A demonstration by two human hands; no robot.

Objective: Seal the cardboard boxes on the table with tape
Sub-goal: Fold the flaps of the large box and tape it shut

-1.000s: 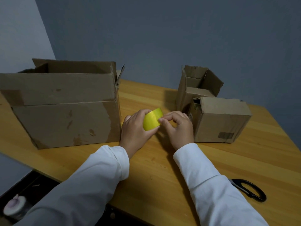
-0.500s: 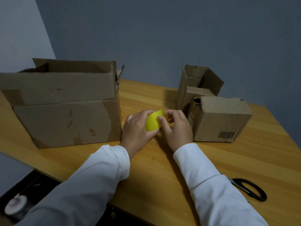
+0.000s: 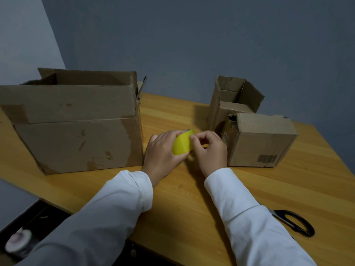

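Observation:
A yellow tape roll (image 3: 181, 144) is held just above the wooden table (image 3: 172, 116), between the boxes. My left hand (image 3: 163, 152) grips the roll from the left side. My right hand (image 3: 210, 150) has its fingers curled, with thumb and forefinger pinching at the roll's right edge. A large cardboard box (image 3: 76, 121) with open top flaps stands to the left. A small box (image 3: 261, 140) with its flaps folded down sits to the right, and an open small box (image 3: 233, 100) stands behind it.
Black-handled scissors (image 3: 294, 222) lie on the table at the lower right, partly under my right sleeve. The table's front edge runs diagonally at the lower left, with a small round container (image 3: 18, 239) on the floor below it.
Both hands have stayed in place between the boxes. The roll has turned slightly in my left hand while my right fingers keep picking at its edge.

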